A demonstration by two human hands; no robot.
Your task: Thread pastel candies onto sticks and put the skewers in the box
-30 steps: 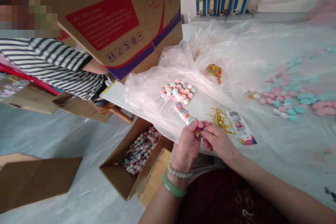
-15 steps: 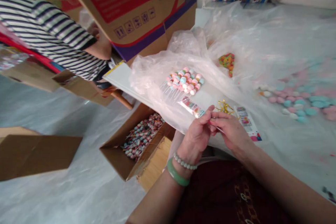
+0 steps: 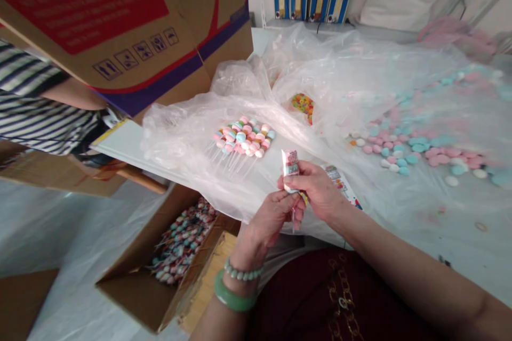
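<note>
item held: one wrapped sweet stick (image 3: pixel 291 164), printed clear wrapper, showing just below the centre of the frame, its long axis running nearly upright in the picture. the printed end is pointing up, toward the far side of the table (image 3: pixel 124 141); a thin pale end is hanging down below the fingers.

grip, right hand (image 3: pixel 320 189): closing thumb and fingers around the printed part, coming in from the right; this hand is sitting nearer the upper end.

grip, left hand (image 3: pixel 272 218): pinching the lower end narrowly from the lower left, fingertips nearly meeting the right hand's; a bit of yellow is showing between the two. the wrist is wearing a beaded bracelet (image 3: pixel 242 273) and a green bangle (image 3: pixel 232 297).

surface: plastic sheet (image 3: pixel 180 130), crumpled, covering much of the table. on it, left of centre, a cluster of sweets on sticks (image 3: pixel 245 137) is lying, sticks pointing lower left; a flat printed wrapper (image 3: pixel 344 186) is lying just beyond the right hand, partly hidden; loose pastel sweets (image 3: pixel 418 144) are spreading at the right.

room: a tall cardboard box (image 3: pixel 120 10) is standing upper left, a co-worker's striped sleeve (image 3: pixel 24 72) showing beside it; blue packs (image 3: pixel 312 1) are lining a shelf at the top; a carton (image 3: pixel 132 258) is holding more stick sweets (image 3: pixel 184 245) at lower left.
</note>
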